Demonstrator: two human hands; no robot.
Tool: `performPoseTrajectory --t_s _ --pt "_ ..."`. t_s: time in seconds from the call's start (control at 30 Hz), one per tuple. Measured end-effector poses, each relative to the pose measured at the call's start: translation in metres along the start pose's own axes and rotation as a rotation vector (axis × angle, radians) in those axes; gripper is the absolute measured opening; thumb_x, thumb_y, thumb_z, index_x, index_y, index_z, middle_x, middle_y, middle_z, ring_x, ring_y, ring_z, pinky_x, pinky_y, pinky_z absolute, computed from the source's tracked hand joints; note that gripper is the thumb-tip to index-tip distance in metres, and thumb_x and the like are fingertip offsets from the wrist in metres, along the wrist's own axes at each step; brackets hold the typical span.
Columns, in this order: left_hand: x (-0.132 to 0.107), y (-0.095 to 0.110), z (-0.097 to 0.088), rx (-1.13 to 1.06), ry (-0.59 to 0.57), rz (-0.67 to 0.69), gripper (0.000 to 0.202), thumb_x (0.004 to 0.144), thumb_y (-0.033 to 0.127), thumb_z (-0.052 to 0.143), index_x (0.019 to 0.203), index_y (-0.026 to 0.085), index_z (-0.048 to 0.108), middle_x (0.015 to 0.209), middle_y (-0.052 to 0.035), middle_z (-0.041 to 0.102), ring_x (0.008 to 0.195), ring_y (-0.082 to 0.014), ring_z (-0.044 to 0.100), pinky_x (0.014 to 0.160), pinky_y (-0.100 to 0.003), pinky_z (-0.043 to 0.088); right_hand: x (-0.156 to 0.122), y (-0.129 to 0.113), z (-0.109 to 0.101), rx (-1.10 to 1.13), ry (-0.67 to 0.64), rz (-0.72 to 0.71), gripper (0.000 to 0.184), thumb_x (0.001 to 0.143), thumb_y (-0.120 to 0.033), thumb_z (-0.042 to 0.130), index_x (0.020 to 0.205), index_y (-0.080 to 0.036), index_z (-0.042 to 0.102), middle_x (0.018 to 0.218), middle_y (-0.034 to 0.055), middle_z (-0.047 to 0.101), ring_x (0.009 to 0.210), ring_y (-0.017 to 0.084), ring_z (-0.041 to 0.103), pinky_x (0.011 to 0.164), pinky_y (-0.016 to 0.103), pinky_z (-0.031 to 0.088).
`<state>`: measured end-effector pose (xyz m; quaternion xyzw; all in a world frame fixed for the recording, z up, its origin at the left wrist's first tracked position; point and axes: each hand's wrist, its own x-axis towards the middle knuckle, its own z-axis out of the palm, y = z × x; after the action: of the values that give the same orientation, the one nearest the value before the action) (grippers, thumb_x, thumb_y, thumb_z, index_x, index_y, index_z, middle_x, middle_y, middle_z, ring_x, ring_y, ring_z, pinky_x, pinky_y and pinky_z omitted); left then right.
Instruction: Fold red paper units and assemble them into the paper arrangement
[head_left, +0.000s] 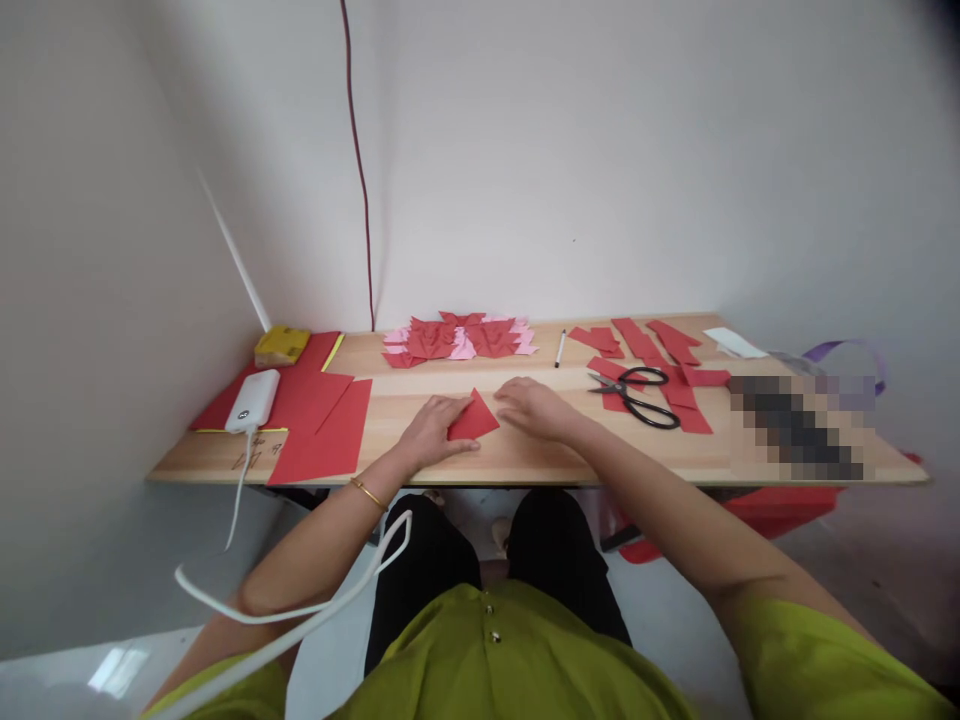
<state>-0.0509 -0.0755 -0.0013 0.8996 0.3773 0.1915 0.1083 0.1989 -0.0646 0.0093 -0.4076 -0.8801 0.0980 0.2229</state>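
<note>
On the wooden table in front of me lies a small folded red paper [475,418], its upper end a point. My left hand [435,432] grips it from the left, with the thumb stretched along its lower edge and the fingers at its upper left side. Just right of the paper is my right hand [534,408], palm down, fingers loosely bent toward it. Nothing shows in that hand, and its thumb is partly hidden.
Folded red and pink paper pieces [469,338] lie by the wall, near a pen [560,348]. Black-handled scissors [637,395] rest among red strips [636,340] on the right. A white power bank [253,400] with a cable sits on red sheets [330,440], beside a yellow packet [282,346].
</note>
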Motion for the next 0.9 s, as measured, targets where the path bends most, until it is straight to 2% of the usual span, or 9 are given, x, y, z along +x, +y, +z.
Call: performPoseTrajectory --t_s 0.1,0.2,0.3,0.43,0.53,0.63,0.77,0.9 --pt "0.0 0.003 -0.001 0.018 -0.01 -0.005 0.085 0.073 0.066 0.056 0.141 0.019 0.035 0.13 -0.0131 0.053 0.116 -0.0282 0.047 0.1 -0.044 0.035 0.024 -0.018 0.013 -0.008 -0.157 -0.004 0.031 0.082 -0.029 0.061 0.109 -0.014 0.062 0.107 0.0129 0.062 0.1 0.023 0.055 0.088 0.033 0.04" --pt "-0.001 0.005 -0.001 0.048 -0.015 -0.013 0.085 0.074 0.068 0.054 0.141 0.019 0.034 0.124 -0.013 0.057 0.112 -0.0281 0.049 0.097 -0.044 0.036 0.034 -0.024 0.017 -0.046 -0.225 0.077 0.024 0.079 -0.025 0.064 0.101 -0.014 0.064 0.098 0.0112 0.063 0.092 0.022 0.056 0.08 0.03 0.04" --pt "-0.001 0.004 0.0 0.058 -0.009 -0.019 0.086 0.073 0.069 0.053 0.142 0.021 0.034 0.12 -0.0126 0.059 0.11 -0.0279 0.05 0.096 -0.044 0.036 0.035 -0.023 0.018 -0.049 -0.275 0.118 0.011 0.081 -0.021 0.06 0.089 -0.016 0.064 0.09 0.0079 0.064 0.083 0.018 0.057 0.073 0.026 0.038" --pt "-0.002 0.002 0.0 0.028 0.005 -0.011 0.086 0.073 0.069 0.054 0.141 0.021 0.034 0.127 -0.0128 0.056 0.113 -0.028 0.048 0.097 -0.044 0.036 0.031 -0.021 0.022 -0.059 -0.248 0.092 0.011 0.084 -0.02 0.055 0.087 -0.015 0.064 0.092 0.0086 0.063 0.084 0.018 0.057 0.075 0.026 0.039" --pt "-0.002 0.002 0.0 0.009 0.006 -0.032 0.089 0.071 0.069 0.056 0.142 0.02 0.033 0.126 -0.0132 0.056 0.112 -0.0283 0.049 0.096 -0.044 0.037 0.028 -0.02 0.023 -0.055 -0.184 0.069 0.026 0.082 -0.022 0.059 0.107 -0.014 0.061 0.107 0.0123 0.059 0.097 0.02 0.055 0.084 0.029 0.039" --pt "-0.002 0.004 0.0 0.005 0.006 -0.047 0.091 0.07 0.069 0.057 0.142 0.021 0.031 0.124 -0.0122 0.057 0.11 -0.0281 0.049 0.096 -0.044 0.037 0.029 -0.02 0.021 -0.043 -0.206 0.057 0.038 0.081 -0.024 0.062 0.117 -0.014 0.056 0.113 0.014 0.057 0.104 0.022 0.053 0.088 0.03 0.038" --pt "-0.002 0.005 0.0 0.015 0.004 -0.048 0.091 0.069 0.068 0.059 0.141 0.021 0.033 0.122 -0.012 0.058 0.11 -0.0283 0.049 0.096 -0.043 0.036 0.034 -0.022 0.017 -0.038 -0.275 0.123 0.026 0.081 -0.024 0.062 0.106 -0.016 0.06 0.101 0.0102 0.062 0.091 0.02 0.057 0.079 0.028 0.039" --pt "-0.003 0.003 0.0 0.018 0.005 -0.057 0.093 0.068 0.069 0.06 0.141 0.019 0.033 0.124 -0.0126 0.057 0.112 -0.0289 0.048 0.096 -0.044 0.037 0.034 -0.023 0.017 -0.073 -0.259 0.106 0.014 0.081 -0.024 0.06 0.093 -0.017 0.061 0.094 0.0078 0.064 0.086 0.019 0.057 0.073 0.026 0.038"
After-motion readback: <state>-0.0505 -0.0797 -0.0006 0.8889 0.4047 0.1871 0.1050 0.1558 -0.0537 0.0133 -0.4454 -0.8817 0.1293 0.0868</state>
